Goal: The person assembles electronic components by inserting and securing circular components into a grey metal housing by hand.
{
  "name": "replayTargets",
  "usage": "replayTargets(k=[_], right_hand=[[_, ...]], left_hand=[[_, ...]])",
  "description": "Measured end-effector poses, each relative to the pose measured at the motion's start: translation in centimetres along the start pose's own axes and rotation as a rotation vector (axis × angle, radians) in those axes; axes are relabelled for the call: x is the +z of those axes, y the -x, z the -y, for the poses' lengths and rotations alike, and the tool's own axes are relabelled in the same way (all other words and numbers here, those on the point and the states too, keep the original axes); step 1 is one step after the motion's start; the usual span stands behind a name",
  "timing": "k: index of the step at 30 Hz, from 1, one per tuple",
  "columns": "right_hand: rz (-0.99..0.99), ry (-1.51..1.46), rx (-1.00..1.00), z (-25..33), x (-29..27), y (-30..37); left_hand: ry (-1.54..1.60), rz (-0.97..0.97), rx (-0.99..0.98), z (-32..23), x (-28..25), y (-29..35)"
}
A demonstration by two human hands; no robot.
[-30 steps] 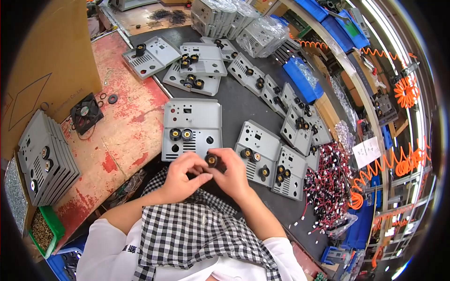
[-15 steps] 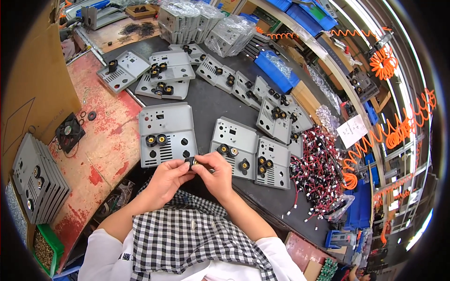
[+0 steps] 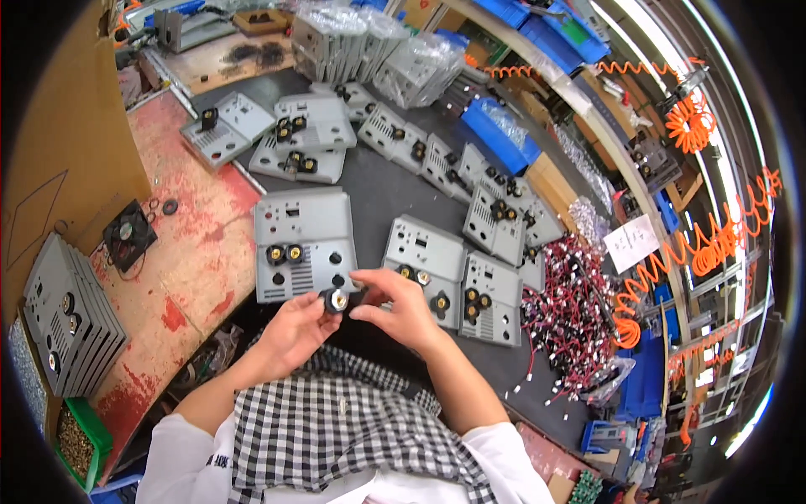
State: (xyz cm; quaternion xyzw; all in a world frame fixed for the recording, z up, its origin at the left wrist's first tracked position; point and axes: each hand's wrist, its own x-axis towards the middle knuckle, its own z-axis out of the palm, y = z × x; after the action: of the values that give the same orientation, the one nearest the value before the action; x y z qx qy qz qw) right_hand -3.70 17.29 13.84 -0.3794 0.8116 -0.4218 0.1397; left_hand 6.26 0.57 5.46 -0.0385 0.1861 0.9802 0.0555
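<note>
My left hand (image 3: pixel 295 329) pinches a black round panel socket (image 3: pixel 335 301) with a bright metal centre between its thumb and fingers. Close on its right, my right hand (image 3: pixel 400 309) curls thumb and fingers about a dark piece that I cannot make out; whether that piece joins the socket is unclear. Just beyond my hands lies a grey metal panel (image 3: pixel 304 217) with slots, round holes and two black sockets (image 3: pixel 284 254) fitted side by side. To the right of my right hand are another grey panel (image 3: pixel 426 239) and a third panel (image 3: pixel 494 290), both bearing black sockets.
More socketed panels (image 3: pixel 315 122) spread over the dark mat (image 3: pixel 382 181). A heap of red and black wires (image 3: pixel 571 315) lies at right. A black fan (image 3: pixel 130 235) and stacked panels (image 3: pixel 71 315) are at left. Bagged panels (image 3: pixel 420 71) and a blue bin (image 3: pixel 501 134) stand at the back.
My hands have drawn slightly apart, my right hand shifting right. The socket now shows its metal face in my left fingers. The whole view has shifted a little.
</note>
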Motion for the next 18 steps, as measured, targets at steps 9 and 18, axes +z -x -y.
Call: replayTargets(k=[9,18], right_hand=[[-0.011,0.244,-0.187,1.2,3.2,-0.1],[-0.105,0.061,0.033,-1.0,2.3,-3.8]], left_hand=[[0.087,-0.013,-0.094,1.1,-2.5,0.3],[0.098,-0.286,-0.116,2.6,-6.8,-4.1]])
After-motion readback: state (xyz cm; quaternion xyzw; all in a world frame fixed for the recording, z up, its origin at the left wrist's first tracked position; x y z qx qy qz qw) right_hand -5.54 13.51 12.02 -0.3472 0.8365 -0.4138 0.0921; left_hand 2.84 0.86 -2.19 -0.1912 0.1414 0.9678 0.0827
